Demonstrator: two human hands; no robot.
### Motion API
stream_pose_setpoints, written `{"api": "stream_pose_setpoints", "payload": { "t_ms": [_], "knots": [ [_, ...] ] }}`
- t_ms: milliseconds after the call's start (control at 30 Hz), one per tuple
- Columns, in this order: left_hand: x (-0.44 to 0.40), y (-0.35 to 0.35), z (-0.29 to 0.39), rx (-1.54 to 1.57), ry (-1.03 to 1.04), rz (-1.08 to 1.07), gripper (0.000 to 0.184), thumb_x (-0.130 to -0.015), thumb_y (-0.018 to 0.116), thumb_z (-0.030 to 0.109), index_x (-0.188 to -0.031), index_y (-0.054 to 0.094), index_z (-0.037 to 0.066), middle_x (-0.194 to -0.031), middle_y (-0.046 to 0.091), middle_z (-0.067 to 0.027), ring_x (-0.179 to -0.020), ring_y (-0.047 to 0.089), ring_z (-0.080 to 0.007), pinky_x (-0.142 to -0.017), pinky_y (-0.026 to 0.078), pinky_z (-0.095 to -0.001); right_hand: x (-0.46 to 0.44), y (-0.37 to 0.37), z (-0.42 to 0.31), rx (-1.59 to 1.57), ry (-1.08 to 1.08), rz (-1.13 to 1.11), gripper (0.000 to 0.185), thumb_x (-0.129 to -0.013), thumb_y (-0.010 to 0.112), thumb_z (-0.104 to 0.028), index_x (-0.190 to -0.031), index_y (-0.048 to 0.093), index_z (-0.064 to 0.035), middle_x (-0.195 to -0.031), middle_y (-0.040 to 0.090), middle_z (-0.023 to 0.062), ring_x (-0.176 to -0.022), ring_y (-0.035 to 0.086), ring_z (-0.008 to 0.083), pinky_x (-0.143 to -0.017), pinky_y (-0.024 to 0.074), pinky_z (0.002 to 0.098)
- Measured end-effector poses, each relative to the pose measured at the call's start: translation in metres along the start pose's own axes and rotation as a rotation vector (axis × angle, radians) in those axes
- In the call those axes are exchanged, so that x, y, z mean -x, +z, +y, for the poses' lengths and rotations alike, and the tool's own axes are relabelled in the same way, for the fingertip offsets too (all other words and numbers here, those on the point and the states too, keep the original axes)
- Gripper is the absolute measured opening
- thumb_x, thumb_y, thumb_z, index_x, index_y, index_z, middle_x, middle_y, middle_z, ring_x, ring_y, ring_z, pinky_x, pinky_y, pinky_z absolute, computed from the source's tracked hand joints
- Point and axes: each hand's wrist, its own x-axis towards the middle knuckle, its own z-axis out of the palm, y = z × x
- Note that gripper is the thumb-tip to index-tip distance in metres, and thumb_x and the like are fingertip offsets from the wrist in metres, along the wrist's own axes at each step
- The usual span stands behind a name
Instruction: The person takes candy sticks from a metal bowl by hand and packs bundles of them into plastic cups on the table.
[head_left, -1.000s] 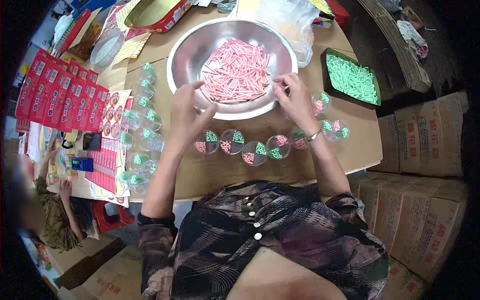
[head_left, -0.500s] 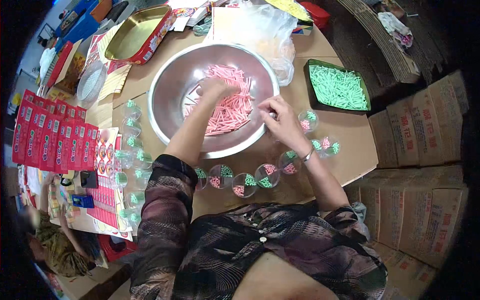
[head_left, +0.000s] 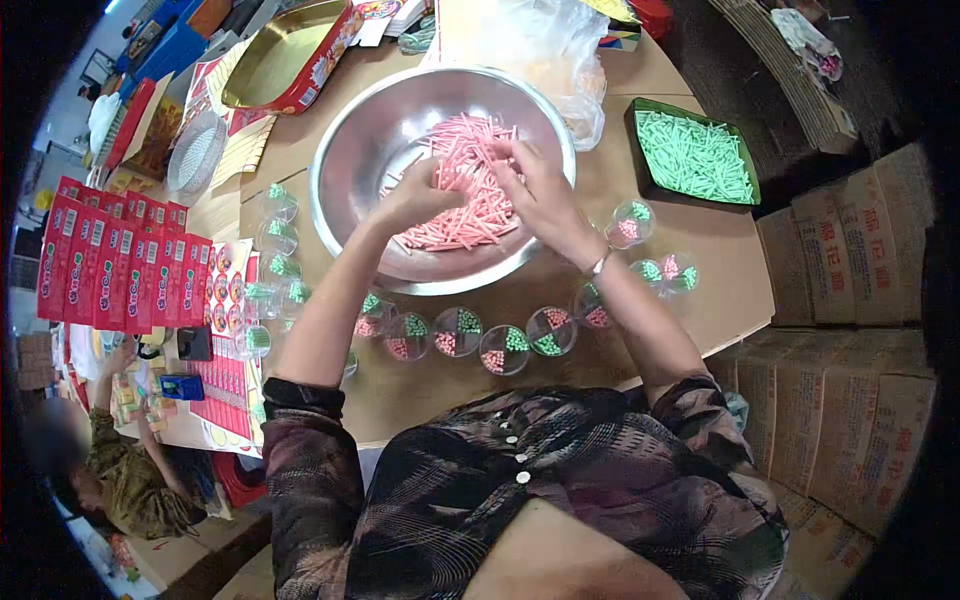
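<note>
Many thin pink sticks [head_left: 465,225] lie heaped in a large shiny metal bowl [head_left: 350,215]. Inside the bowl, at the heap's left side, is my left hand [head_left: 415,195], thumb apart from the fingers. My right hand [head_left: 545,205] reaches over the right rim, its fingers spread against the upper right of the heap. Whether any stick sits between the fingers is hard to see. Clear round cups, such as one in front of the bowl [head_left: 505,350], stand in a curved row and hold pink and green sticks in separate sections.
A dark tray [head_left: 660,190] of green sticks stands right. Cups with green sticks [head_left: 280,235], red printed packets [head_left: 110,260] and a gold-lined tin [head_left: 285,60] are left. A plastic bag [head_left: 560,60] lies behind the bowl. Cartons [head_left: 840,250] stack right; another person [head_left: 140,480] sits left.
My right hand has moved from the bowl's right rim in over the pink sticks. My left hand has drawn back toward the heap's left side, and the view has shifted slightly.
</note>
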Motion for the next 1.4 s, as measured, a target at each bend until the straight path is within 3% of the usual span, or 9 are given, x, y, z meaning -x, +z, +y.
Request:
{"api": "stream_pose_setpoints", "payload": {
  "t_ms": [200,333,533,700,833,1000,1167,1367,1400],
  "knots": [
    [0.012,0.031,0.003,-0.037,0.084,0.247,0.048,-0.069,0.072,0.008,-0.109,0.049,-0.005,-0.085,0.059,-0.0101,-0.068,0.058,-0.0178,-0.057,0.048,-0.0251,-0.010,0.032,-0.008,-0.091,0.075,-0.012,0.032,-0.094,0.053,-0.025,-0.112,0.055,0.0016,-0.100,0.060,0.0126,-0.082,0.058,0.0216,-0.075,0.0466,0.0315],
    [0.016,0.042,0.003,-0.064,0.296,0.398,0.084,-0.071,0.074,0.009,-0.137,0.025,-0.009,-0.098,0.061,-0.0197,-0.080,0.064,-0.0257,-0.065,0.053,-0.0300,-0.010,0.031,-0.013,-0.087,0.167,-0.173,0.035,-0.091,0.058,-0.032,-0.106,0.055,0.0002,-0.095,0.061,0.0116,-0.078,0.058,0.0208,-0.071,0.0471,0.0315],
    [0.027,0.061,0.018,-0.089,0.324,0.546,0.101,-0.072,0.076,0.010,-0.144,0.008,-0.009,-0.105,0.061,-0.0266,-0.089,0.066,-0.0295,-0.070,0.054,-0.0309,-0.011,0.041,-0.025,-0.123,0.279,-0.101,0.033,-0.087,0.063,-0.030,-0.102,0.055,-0.0017,-0.086,0.059,0.0091,-0.072,0.056,0.0166,-0.066,0.0466,0.0297],
    [0.027,0.065,0.008,0.062,0.382,0.620,0.098,-0.072,0.076,0.010,-0.143,0.012,-0.010,-0.105,0.062,-0.0250,-0.088,0.066,-0.0279,-0.070,0.054,-0.0294,-0.009,0.050,-0.013,-0.207,0.216,-0.051,0.027,-0.085,0.064,-0.021,-0.102,0.055,-0.0016,-0.084,0.059,0.0070,-0.069,0.054,0.0127,-0.063,0.0452,0.0267],
    [0.033,0.056,0.008,0.162,0.165,0.413,0.078,-0.072,0.074,0.007,-0.133,0.029,-0.009,-0.101,0.063,-0.0214,-0.087,0.065,-0.0248,-0.068,0.053,-0.0280,-0.010,0.052,-0.011,-0.272,0.141,0.158,0.019,-0.083,0.064,-0.014,-0.096,0.058,-0.0021,-0.081,0.060,0.0058,-0.066,0.054,0.0106,-0.059,0.0445,0.0246],
    [0.039,0.049,0.008,0.280,-0.105,0.143,0.055,-0.072,0.072,0.002,-0.121,0.051,-0.009,-0.096,0.065,-0.0169,-0.087,0.065,-0.0209,-0.066,0.053,-0.0263,-0.010,0.046,-0.017,-0.262,0.115,0.028,0.012,-0.084,0.063,-0.013,-0.089,0.061,-0.0027,-0.079,0.060,0.0044,-0.064,0.053,0.0097,-0.059,0.0446,0.0233],
    [0.037,0.066,0.004,0.302,0.164,0.412,0.033,-0.071,0.069,0.000,-0.103,0.062,-0.006,-0.084,0.067,-0.0123,-0.078,0.064,-0.0189,-0.063,0.052,-0.0257,-0.012,0.033,-0.029,-0.240,0.235,-0.219,0.011,-0.086,0.063,-0.014,-0.085,0.061,-0.0031,-0.077,0.060,0.0039,-0.064,0.051,0.0089,-0.059,0.0440,0.0233],
    [0.051,0.058,0.021,0.034,0.093,0.365,0.031,-0.072,0.069,0.001,-0.102,0.063,-0.006,-0.078,0.067,-0.0100,-0.074,0.064,-0.0183,-0.063,0.052,-0.0260,-0.003,0.039,-0.032,-0.424,0.273,-0.150,0.014,-0.087,0.063,-0.017,-0.084,0.061,-0.0032,-0.076,0.058,0.0029,-0.062,0.049,0.0097,-0.060,0.0427,0.0241],
    [0.049,0.058,0.018,0.063,0.124,0.377,0.031,-0.072,0.069,0.001,-0.101,0.063,-0.006,-0.079,0.067,-0.0102,-0.074,0.064,-0.0185,-0.063,0.052,-0.0262,-0.003,0.043,-0.028,-0.352,0.178,-0.070,0.014,-0.087,0.063,-0.017,-0.083,0.060,-0.0033,-0.075,0.057,0.0034,-0.062,0.049,0.0102,-0.059,0.0427,0.0242]
  ]
}}
